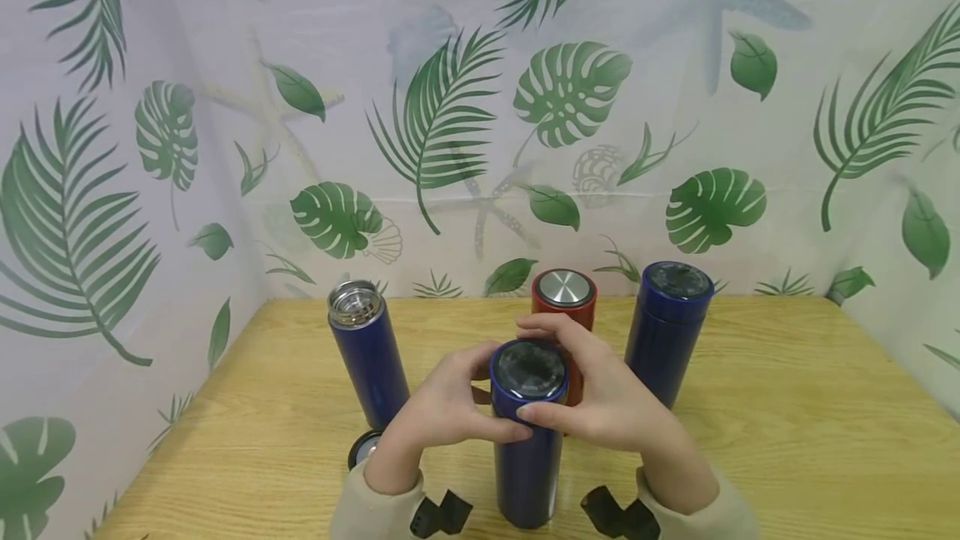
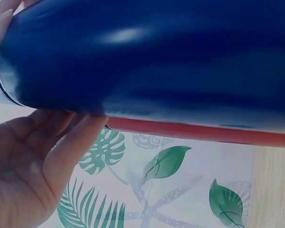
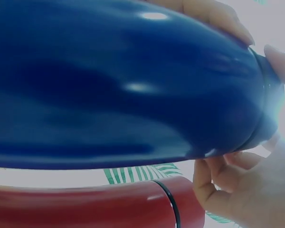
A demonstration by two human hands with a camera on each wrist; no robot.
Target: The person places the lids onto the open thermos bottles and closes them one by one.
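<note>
Tall blue metal bottle [image 1: 527,477]: my left hand [image 1: 453,405] holds it, my right hand [image 1: 611,397] pinches its round black-topped lid [image 1: 529,370]; gripping now, I guess twisting next.

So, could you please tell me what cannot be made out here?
Head view: much of the red flask, behind the front blue flask and right hand.
Head view: part of the small disc, behind the left arm.
Left wrist view: front blue flask's base, past the right edge.

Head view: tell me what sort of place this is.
Probably a makeshift indoor filming or work booth: a pale backdrop with green leaf prints stands behind and beside a light wood-grain table with tall blue cylindrical flasks on it.
</note>
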